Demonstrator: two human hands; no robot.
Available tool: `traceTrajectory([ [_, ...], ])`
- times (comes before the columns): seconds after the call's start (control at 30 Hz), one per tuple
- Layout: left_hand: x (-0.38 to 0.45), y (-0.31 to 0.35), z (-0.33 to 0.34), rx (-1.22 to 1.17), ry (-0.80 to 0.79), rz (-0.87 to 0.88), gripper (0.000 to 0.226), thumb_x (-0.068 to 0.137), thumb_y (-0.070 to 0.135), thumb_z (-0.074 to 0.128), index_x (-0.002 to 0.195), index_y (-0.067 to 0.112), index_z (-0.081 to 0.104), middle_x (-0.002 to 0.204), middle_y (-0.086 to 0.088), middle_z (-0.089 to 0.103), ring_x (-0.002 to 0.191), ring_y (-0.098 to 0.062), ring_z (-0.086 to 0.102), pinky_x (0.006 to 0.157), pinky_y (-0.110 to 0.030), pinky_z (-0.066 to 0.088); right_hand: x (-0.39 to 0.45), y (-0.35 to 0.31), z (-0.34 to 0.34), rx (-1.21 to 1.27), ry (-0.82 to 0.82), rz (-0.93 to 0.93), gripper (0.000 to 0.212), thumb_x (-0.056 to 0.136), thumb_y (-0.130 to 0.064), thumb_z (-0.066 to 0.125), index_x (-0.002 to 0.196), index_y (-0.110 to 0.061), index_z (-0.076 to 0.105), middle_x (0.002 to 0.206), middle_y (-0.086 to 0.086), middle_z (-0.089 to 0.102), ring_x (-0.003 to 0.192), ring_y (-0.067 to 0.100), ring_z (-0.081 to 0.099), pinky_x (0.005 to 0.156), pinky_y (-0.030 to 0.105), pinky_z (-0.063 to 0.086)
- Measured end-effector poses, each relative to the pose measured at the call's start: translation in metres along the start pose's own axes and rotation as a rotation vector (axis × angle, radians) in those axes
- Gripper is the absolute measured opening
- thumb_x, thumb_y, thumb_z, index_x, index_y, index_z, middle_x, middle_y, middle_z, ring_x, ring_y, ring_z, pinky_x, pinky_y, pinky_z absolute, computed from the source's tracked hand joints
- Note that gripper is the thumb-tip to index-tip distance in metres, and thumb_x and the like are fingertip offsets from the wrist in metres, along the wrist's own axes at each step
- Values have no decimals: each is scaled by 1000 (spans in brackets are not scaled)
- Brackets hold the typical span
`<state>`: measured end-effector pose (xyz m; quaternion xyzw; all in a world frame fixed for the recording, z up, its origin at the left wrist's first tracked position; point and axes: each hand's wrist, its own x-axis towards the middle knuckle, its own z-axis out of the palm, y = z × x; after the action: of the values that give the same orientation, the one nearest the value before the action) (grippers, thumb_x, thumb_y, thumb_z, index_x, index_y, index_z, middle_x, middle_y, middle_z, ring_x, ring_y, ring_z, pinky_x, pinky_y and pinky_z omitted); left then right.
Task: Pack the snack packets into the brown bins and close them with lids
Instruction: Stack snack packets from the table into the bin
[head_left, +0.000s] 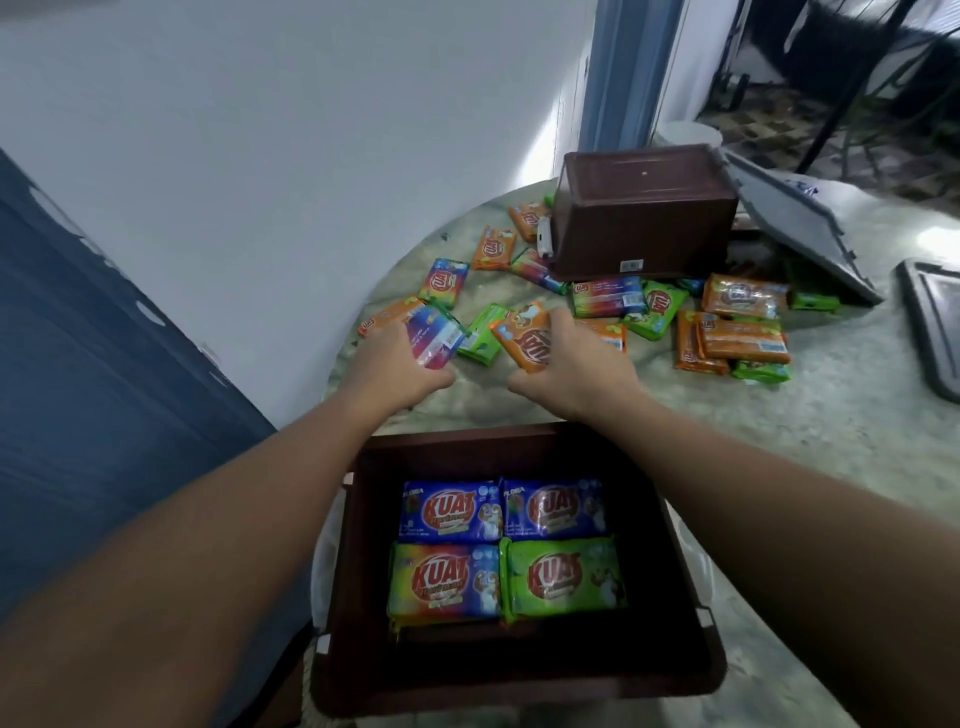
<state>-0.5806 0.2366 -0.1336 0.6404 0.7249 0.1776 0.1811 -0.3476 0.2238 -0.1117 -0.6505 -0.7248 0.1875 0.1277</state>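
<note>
An open brown bin (358, 571) stands at the table's near edge with several snack packets laid flat inside, two blue above a rainbow one and a green one (563, 577). Beyond it, my left hand (389, 369) grips a rainbow packet (434, 338). My right hand (576, 364) grips an orange packet (524, 340). Both packets are just above the table. More loose packets (737, 332) lie scattered behind. A second brown bin (644, 213) lies tipped on its side at the back.
A grey lid (800, 228) leans against the tipped bin on its right. Another dark grey lid (930, 322) lies flat at the right edge. The round marbled table (779, 415) stands against a white wall, with a blue surface on the left.
</note>
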Motion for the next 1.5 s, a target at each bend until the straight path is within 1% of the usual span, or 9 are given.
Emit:
traceTrajectory([
  [0.23,-75,30,-34,11,180,118,63,65,54,79,111,25,47,103,5,55,85,-16,57,69,-34,46,-64,10,-12,96,98,-178,80,78,-58,69,142,-26,33,124,0,60,102,28,64,76,39,50],
  [0.3,-101,28,-35,17,164,167,76,65,55,81,124,27,42,113,7,53,90,-15,57,75,-35,48,-79,16,-12,49,88,-251,86,79,-56,71,148,-26,28,127,2,61,101,27,65,70,35,44],
  [0.47,-154,15,-22,155,4,258,77,68,53,82,122,32,31,111,9,47,85,-14,55,64,-30,39,-107,31,-10,-79,8,-350,85,77,-60,71,144,-28,29,122,-1,65,82,16,60,60,30,41],
  [0.57,-171,2,-9,139,-85,329,73,70,59,79,120,33,32,111,13,46,90,-8,53,67,-29,40,-119,41,-5,-179,-71,-419,85,74,-68,68,142,-30,31,121,-4,64,97,18,63,76,32,48],
  [0.77,-175,-12,12,415,-77,535,67,81,61,60,137,26,46,117,7,51,102,-14,49,91,-35,45,-114,48,7,-368,-112,-484,91,70,-74,60,147,-34,35,127,-7,55,117,20,53,101,37,37],
  [1.0,-171,-18,16,343,-45,551,53,94,58,48,136,26,57,121,7,59,104,-13,54,91,-34,46,-109,48,10,-438,-140,-493,92,74,-75,62,153,-38,31,134,-7,51,123,19,49,104,38,35],
  [1.13,-171,-16,13,237,47,499,42,102,50,42,121,22,68,102,6,69,92,-16,62,87,-37,49,-109,48,11,-458,-144,-491,92,75,-76,62,153,-39,31,134,-7,50,122,19,49,103,38,36],
  [1.27,-172,-12,8,143,14,345,44,107,47,40,138,25,61,111,7,69,103,-15,62,85,-34,47,-109,47,12,-465,-148,-493,92,75,-76,61,154,-39,32,133,-7,51,120,19,50,102,38,38],
  [1.5,-165,-14,11,290,-11,360,46,105,53,36,145,36,53,111,13,63,105,-12,51,89,-34,42,-110,46,11,-495,-163,-495,88,74,-75,58,151,-38,35,128,-7,54,116,19,51,99,38,37],
])
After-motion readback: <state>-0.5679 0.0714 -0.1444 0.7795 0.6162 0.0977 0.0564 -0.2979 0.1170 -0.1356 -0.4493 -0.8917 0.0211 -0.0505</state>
